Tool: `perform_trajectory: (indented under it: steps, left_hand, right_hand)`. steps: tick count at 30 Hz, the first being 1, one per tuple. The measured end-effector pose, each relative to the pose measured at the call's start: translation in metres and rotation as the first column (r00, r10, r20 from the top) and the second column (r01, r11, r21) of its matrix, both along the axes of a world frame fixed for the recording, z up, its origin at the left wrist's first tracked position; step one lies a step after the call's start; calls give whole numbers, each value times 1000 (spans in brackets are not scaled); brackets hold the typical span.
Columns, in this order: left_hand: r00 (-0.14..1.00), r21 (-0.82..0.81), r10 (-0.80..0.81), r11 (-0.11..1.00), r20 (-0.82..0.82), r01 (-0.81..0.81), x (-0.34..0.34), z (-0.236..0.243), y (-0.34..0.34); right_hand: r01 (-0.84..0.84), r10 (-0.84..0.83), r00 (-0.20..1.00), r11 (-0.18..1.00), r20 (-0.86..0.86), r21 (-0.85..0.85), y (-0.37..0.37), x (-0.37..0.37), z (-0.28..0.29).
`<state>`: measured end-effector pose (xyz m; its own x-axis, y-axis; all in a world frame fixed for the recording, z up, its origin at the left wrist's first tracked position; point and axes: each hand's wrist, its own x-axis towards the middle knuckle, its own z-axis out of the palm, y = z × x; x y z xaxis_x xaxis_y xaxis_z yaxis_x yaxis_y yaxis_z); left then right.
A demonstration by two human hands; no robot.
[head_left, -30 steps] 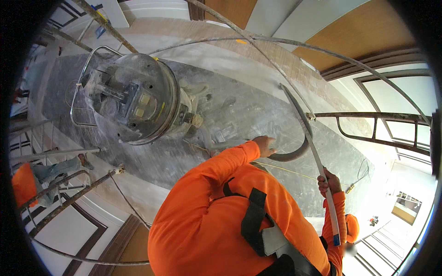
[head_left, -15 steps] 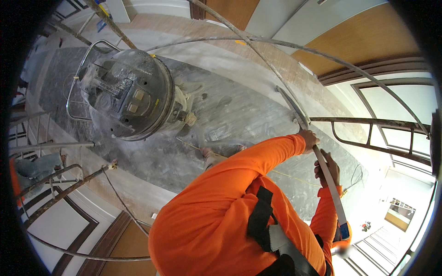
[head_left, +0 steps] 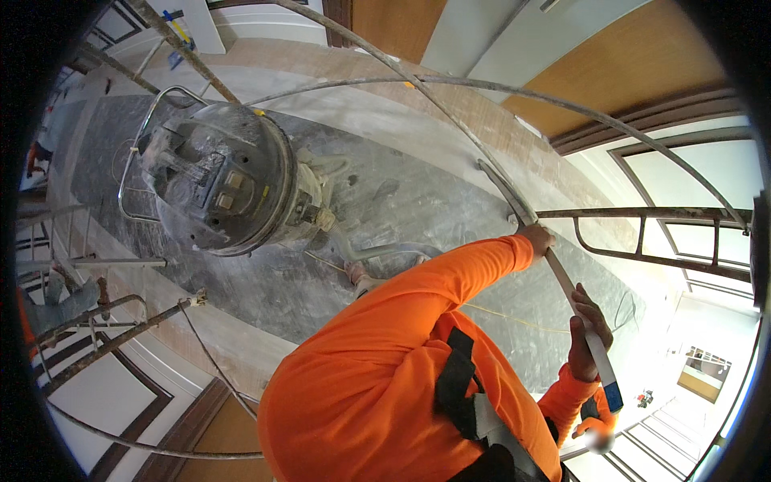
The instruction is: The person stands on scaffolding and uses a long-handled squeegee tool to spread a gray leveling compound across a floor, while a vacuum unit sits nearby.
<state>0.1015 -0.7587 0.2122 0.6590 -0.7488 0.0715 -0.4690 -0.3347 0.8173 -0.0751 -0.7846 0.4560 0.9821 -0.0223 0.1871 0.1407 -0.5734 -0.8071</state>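
Observation:
A long, flat, grey straightedge (head_left: 562, 277) with a blue end slants down to the right in front of my orange sleeves. My left hand (head_left: 536, 242) is closed round it near its upper stretch, close to a rusty scaffold frame (head_left: 642, 214). Lower along the bar, my right hand (head_left: 589, 333) grips it, thumb on one side and straight fingers on the other. A grey strip (head_left: 506, 191) runs on beyond my left hand; whether it is the same bar I cannot tell.
A dusty drum vacuum (head_left: 229, 181) with a chrome handle stands at left; its grey hose (head_left: 393, 251) runs by my feet. Scaffold tubes (head_left: 418, 84) cross above the dusty floor. A ladder-like frame (head_left: 120, 333) stands lower left. Another person in orange (head_left: 594, 414) is lower right.
My right hand has moved down along the straightedge and closed across it. The bar's blue end has swung slightly right. My left hand stays nearly in place.

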Motion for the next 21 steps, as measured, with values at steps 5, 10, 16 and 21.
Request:
perform_trajectory:
  steps: [5, 10, 16, 21]
  left_hand:
    - [1000, -18, 26, 1000, 6, -26, -13, -1, 0]
    - [998, 16, 22, 1000, 66, -23, -10, -4, 12]
    - [985, 108, -70, 993, 156, 53, 11, -19, 17]
    - [992, 71, -62, 996, 111, 54, 5, -13, 19]
  right_hand:
    - [3, -4, 1000, 999, -17, -53, 6, -7, 12]
    - [-18, 18, 1000, 999, 0, -36, 8, -9, 0]
    - [-33, 31, 999, 998, -26, -48, 9, 2, -18]
    - [-27, 27, 1000, 998, -2, -55, 3, -2, -24]
